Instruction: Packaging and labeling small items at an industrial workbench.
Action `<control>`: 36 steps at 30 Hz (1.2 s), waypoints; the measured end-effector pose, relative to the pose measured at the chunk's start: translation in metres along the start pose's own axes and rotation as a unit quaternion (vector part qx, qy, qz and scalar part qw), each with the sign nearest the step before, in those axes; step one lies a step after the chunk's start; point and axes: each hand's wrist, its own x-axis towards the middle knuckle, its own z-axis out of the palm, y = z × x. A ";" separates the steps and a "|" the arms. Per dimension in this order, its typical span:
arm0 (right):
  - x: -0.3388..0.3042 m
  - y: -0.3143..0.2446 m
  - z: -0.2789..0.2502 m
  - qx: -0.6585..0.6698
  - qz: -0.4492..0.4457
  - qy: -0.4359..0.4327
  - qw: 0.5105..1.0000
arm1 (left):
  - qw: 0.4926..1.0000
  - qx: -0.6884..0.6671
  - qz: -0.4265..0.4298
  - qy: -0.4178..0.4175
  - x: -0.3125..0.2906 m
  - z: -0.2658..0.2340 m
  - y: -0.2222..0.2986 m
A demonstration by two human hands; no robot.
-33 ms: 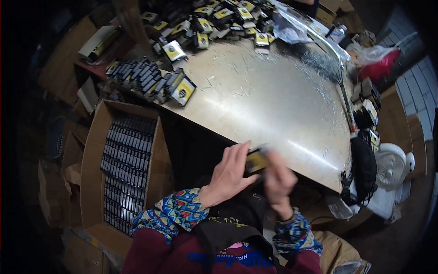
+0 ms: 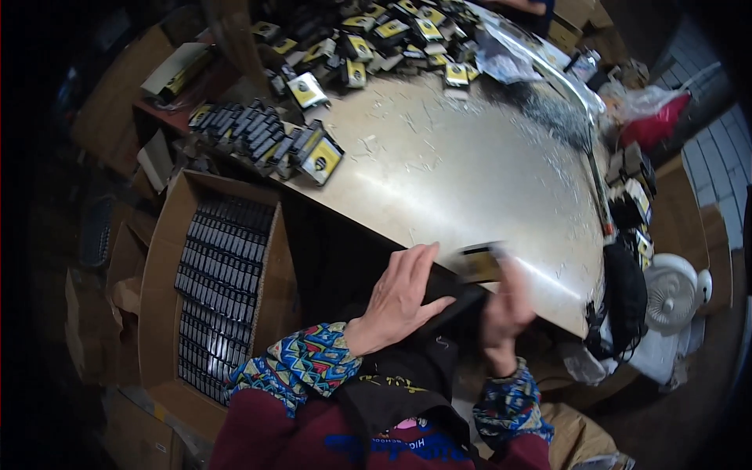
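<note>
My left hand (image 2: 401, 291) hovers at the table's near edge, its fingers stretched out and the thumb apart, with nothing seen in it. To its right is my right hand (image 2: 506, 307), smeared by motion, gripping a small black and yellow box (image 2: 481, 265) by its right end. The box is blurred too, and hangs over the near edge of the pale tabletop (image 2: 462, 188). My right fingertips are partly lost in the blur.
Black and yellow boxes (image 2: 392, 31) lie heaped at the far side; more stand in rows (image 2: 258, 135) at the left corner. A carton (image 2: 268, 290) left of me holds rows of dark boxes. Thin shiny slivers (image 2: 548, 110) litter the table. A white fan (image 2: 672, 294) stands right.
The box has gone right and slightly up, away from my left hand, carried by my right hand. My left hand stays almost in place.
</note>
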 end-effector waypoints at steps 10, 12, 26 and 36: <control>0.039 0.029 0.045 0.229 0.212 -0.061 0.948 | 0.953 0.265 0.072 0.131 0.083 -0.019 -0.054; 0.057 0.040 0.058 -0.016 -0.036 -0.155 0.987 | 0.896 0.401 0.070 0.179 0.098 -0.068 -0.091; 0.217 0.199 0.084 -0.347 0.016 -0.203 0.916 | 0.786 0.539 0.167 -0.254 0.234 -0.210 -0.200; 0.116 0.181 -0.032 -0.154 -0.046 -0.194 0.968 | 0.987 0.156 -0.019 -0.026 0.184 -0.168 -0.094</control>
